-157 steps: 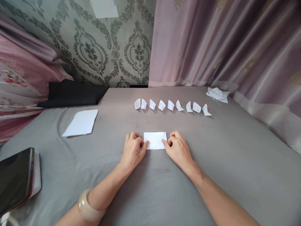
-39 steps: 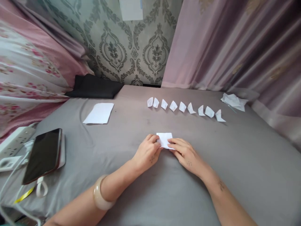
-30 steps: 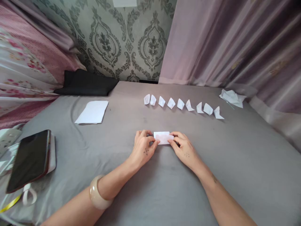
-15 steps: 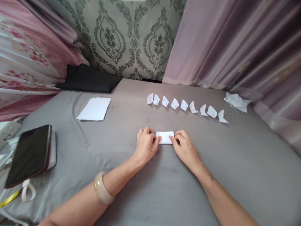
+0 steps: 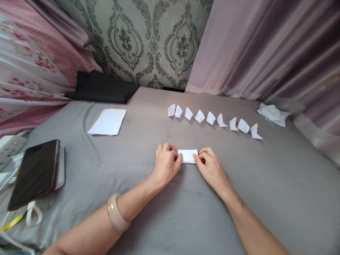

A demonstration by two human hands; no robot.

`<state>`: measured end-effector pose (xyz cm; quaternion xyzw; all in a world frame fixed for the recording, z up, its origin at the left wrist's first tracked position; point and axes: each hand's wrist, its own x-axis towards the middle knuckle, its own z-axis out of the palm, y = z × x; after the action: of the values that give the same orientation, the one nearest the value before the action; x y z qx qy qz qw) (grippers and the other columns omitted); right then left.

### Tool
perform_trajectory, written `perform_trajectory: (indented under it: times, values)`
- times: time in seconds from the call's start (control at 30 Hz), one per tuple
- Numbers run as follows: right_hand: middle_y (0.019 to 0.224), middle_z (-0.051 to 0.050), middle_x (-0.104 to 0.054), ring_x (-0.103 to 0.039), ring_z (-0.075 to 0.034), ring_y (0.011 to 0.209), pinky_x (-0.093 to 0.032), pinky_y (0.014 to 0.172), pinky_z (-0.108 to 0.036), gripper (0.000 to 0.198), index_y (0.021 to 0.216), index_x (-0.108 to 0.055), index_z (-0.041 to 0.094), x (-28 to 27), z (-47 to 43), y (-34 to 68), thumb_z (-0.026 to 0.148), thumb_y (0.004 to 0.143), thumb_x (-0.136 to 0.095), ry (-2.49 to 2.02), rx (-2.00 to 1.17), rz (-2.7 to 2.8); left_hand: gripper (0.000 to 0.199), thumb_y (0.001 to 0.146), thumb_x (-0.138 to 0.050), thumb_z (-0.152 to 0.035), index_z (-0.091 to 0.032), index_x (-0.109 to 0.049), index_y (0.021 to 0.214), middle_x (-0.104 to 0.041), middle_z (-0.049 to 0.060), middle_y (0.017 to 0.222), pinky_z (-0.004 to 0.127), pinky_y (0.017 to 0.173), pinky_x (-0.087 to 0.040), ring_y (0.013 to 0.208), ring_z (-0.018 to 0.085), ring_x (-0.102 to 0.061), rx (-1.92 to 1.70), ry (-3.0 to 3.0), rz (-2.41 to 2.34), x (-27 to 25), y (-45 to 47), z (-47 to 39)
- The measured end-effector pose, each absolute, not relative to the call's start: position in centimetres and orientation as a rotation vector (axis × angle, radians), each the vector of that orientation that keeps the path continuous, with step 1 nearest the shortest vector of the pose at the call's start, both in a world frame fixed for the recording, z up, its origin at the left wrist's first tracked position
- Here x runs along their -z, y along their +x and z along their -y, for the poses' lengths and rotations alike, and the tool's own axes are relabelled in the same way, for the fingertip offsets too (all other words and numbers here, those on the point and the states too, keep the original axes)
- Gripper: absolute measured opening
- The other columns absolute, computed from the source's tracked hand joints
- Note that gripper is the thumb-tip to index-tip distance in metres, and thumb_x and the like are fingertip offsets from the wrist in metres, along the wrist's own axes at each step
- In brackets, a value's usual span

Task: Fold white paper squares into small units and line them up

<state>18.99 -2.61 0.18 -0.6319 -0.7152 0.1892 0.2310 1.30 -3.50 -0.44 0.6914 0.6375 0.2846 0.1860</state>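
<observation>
Head view: a small, white, apparently folded paper rectangle was held by its two short ends on a smooth grey cloth. Its left end was pinched by the bare left hand, its right end by the bare right hand; thumbs were laid on top, and the curled fingers were partly hidden. This two-ended grip was probably used to steady the paper and hold it flat. Beyond it, nine small, pointed, folded white paper pieces were lined up in a row, perhaps to leave the hands room. At left, a flat stack of white paper sheets was placed, seemingly within reach; at far right, a loose heap of creased white paper was set well apart.
</observation>
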Motion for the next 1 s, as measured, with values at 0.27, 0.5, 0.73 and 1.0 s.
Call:
perform_trajectory:
  times: [0.27, 0.5, 0.73, 1.0]
  values:
    - [0.094, -0.002, -0.057, -0.049, -0.010, 0.058, -0.039, 0.060, -0.027, 0.034, 0.060, -0.048, 0.019, -0.35, 2.52, 18.99, 0.038, 0.088, -0.050, -1.732, -0.548, 1.968, 0.033, 0.086, -0.055, -0.030, -0.017, -0.060, 0.057, -0.057, 0.006, 0.091, 0.036, 0.082, -0.038, 0.087, 0.022, -0.043, -0.799, 1.920, -1.790, 0.45, 1.24, 3.39]
    - [0.094, -0.003, -0.058, -0.050, -0.009, 0.057, -0.040, 0.060, -0.027, 0.034, 0.059, -0.048, 0.019, -0.59, 2.55, 18.82, 0.037, 0.088, -0.050, -1.745, -0.538, 1.975, 0.031, 0.085, -0.056, -0.031, -0.017, -0.060, 0.058, -0.057, 0.006, 0.090, 0.036, 0.081, -0.038, 0.086, 0.021, -0.043, -0.812, 1.933, -1.788, 0.93, 1.15, 3.21]
    - [0.093, -0.005, -0.059, -0.049, -0.009, 0.055, -0.041, 0.057, -0.027, 0.034, 0.059, -0.050, 0.019, -0.44, 2.57, 18.86, 0.037, 0.088, -0.048, -1.713, -0.483, 2.000, 0.031, 0.085, -0.056, -0.032, -0.017, -0.059, 0.059, -0.057, 0.007, 0.089, 0.037, 0.078, -0.039, 0.083, 0.022, -0.043, -0.785, 1.990, -1.793, 0.86, 1.08, 3.19]
    - [0.091, -0.004, -0.057, -0.052, -0.010, 0.058, -0.040, 0.057, -0.027, 0.035, 0.059, -0.047, 0.019, -0.45, 2.59, 18.67, 0.037, 0.089, -0.049, -1.751, -0.483, 2.005, 0.030, 0.085, -0.056, -0.031, -0.017, -0.058, 0.059, -0.058, 0.007, 0.089, 0.037, 0.076, -0.038, 0.081, 0.022, -0.044, -0.704, 2.062, -1.830, 0.63, 1.20, 3.06]
